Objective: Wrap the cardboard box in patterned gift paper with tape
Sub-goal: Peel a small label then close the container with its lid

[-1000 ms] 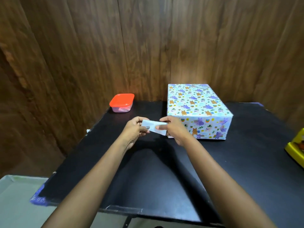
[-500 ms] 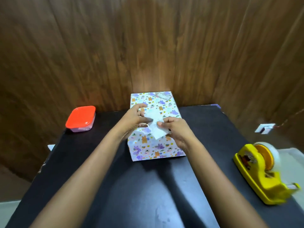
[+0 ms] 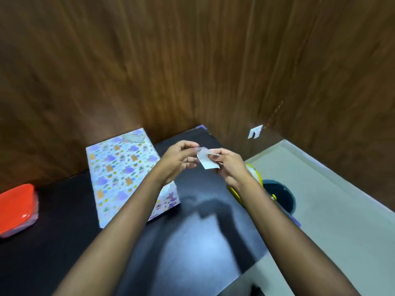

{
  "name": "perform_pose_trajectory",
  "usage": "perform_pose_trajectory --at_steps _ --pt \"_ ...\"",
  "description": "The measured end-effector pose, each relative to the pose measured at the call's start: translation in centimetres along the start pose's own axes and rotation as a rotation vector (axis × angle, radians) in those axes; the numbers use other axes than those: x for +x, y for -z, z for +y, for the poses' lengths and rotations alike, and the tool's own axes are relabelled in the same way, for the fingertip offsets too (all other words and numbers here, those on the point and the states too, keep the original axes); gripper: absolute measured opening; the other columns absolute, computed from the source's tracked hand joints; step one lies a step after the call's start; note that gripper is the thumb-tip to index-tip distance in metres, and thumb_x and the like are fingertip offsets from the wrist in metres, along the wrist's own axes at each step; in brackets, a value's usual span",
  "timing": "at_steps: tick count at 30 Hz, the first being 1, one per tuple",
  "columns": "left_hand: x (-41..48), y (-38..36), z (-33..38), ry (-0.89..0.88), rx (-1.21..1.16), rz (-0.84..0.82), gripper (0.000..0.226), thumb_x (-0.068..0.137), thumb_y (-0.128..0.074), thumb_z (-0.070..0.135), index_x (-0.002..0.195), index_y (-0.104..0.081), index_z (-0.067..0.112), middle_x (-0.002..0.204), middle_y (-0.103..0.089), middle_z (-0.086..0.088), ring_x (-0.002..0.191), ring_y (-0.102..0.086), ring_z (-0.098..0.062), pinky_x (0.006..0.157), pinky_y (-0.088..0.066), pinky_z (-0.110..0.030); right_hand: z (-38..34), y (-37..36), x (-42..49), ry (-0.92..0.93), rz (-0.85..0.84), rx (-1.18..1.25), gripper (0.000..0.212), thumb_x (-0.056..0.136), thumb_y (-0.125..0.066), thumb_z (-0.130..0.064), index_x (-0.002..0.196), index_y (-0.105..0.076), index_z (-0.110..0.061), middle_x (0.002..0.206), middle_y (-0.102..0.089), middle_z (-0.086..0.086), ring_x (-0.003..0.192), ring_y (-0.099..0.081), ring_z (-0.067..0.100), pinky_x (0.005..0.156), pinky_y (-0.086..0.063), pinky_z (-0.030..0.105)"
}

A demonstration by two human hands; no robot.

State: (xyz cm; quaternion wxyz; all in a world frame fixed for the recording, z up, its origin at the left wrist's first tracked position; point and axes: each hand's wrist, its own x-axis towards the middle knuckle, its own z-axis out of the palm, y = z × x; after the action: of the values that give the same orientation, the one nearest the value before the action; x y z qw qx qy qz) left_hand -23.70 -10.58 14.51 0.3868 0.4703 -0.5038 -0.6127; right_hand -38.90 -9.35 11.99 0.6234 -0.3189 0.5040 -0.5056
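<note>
Wrapped box [image 3: 124, 174] on the black desk [image 3: 192, 242], fully covered in patterned paper. Left hand [image 3: 181, 159] and right hand [image 3: 229, 165]: each grip pinches an edge of a white paper slip [image 3: 206, 161], now held right of the box. Half a second earlier the slip was over the box top. Yellow tape dispenser [image 3: 254, 173], right of the box, is now mostly hidden behind the right wrist.
</note>
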Motion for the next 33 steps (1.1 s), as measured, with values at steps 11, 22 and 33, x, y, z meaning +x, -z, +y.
perform_pose_trajectory --at_steps 11,22,33 --pt "15.1 -21.1 -4.6 0.218 0.194 -0.15 0.02 0.087 -0.056 -0.007 0.072 -0.053 0.005 0.051 -0.059 -0.005 0.039 -0.054 -0.007 0.043 -0.043 -0.016 -5.0 22.8 6.2 -0.002 0.201 -0.114 0.026 0.087 -0.041 0.009 0.088 -0.066 0.0 0.074 -0.067 0.009 0.068 -0.062 0.019 0.054 -0.052 0.02" --pt "22.5 -33.9 -9.3 0.275 0.33 -0.123 0.026 0.093 -0.054 0.006 0.068 -0.06 0.01 0.064 -0.06 -0.002 0.055 -0.052 -0.008 0.05 -0.043 -0.014 -5.3 37.9 11.2 -0.207 0.162 -0.345 0.009 0.092 -0.056 -0.006 0.084 -0.059 -0.004 0.073 -0.064 0.006 0.068 -0.062 0.013 0.045 -0.05 0.018" --pt "26.4 -36.9 -16.6 0.417 0.415 -0.051 0.019 0.096 -0.049 0.008 0.078 -0.056 0.007 0.075 -0.06 -0.006 0.062 -0.053 -0.013 0.045 -0.041 -0.009 0.5 44.0 15.3 -0.344 0.338 -0.365 0.025 0.09 -0.06 -0.006 0.066 -0.058 -0.012 0.066 -0.06 0.005 0.061 -0.056 0.016 0.047 -0.045 0.02"
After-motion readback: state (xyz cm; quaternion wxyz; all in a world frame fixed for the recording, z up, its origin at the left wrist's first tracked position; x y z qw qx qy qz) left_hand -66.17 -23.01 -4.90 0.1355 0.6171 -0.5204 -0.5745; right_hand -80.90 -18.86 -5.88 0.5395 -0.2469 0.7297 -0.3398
